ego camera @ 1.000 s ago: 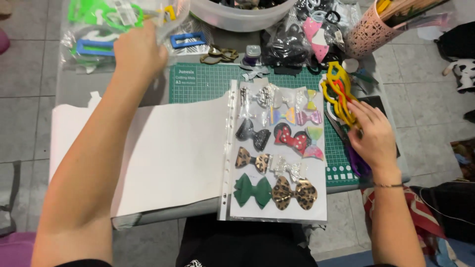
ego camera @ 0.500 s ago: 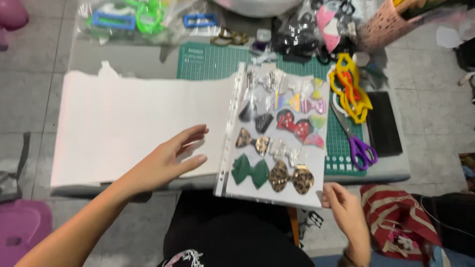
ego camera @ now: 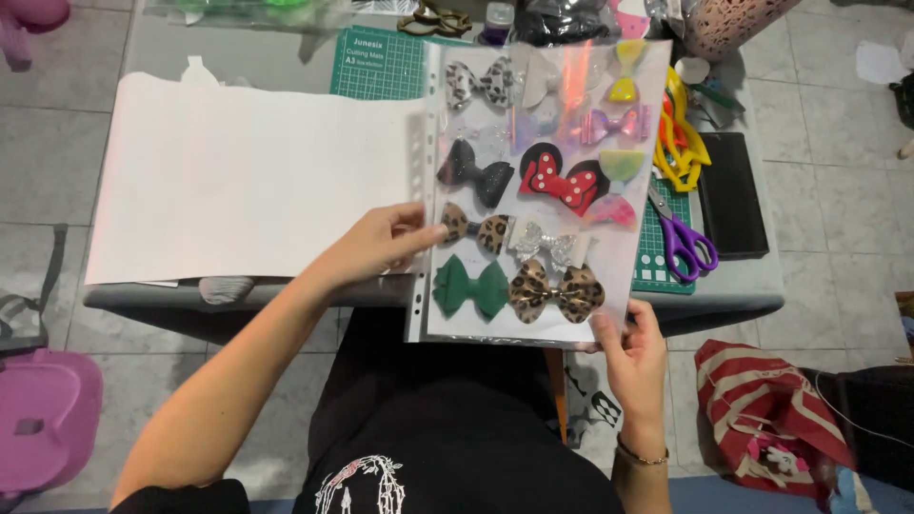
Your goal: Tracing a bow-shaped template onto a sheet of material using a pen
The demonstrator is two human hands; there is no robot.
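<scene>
Left hand (ego camera: 381,246) pinches the punched edge and right hand (ego camera: 633,354) grips the bottom corner of the clear sleeve of bows (ego camera: 533,190), lifted tilted above the table (ego camera: 752,286) for viewing.

Leopard-print bow (ego camera: 556,291) beside green bow (ego camera: 471,288); red white-dotted bow (ego camera: 557,181), purple scissors (ego camera: 687,240), green mat (ego camera: 381,62).

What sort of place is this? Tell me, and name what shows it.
Probably a home craft table for making hair bows. A green cutting mat and purple-handled scissors lie on it, and the left hand and right hand hold a clear sleeve of finished bows.
</scene>
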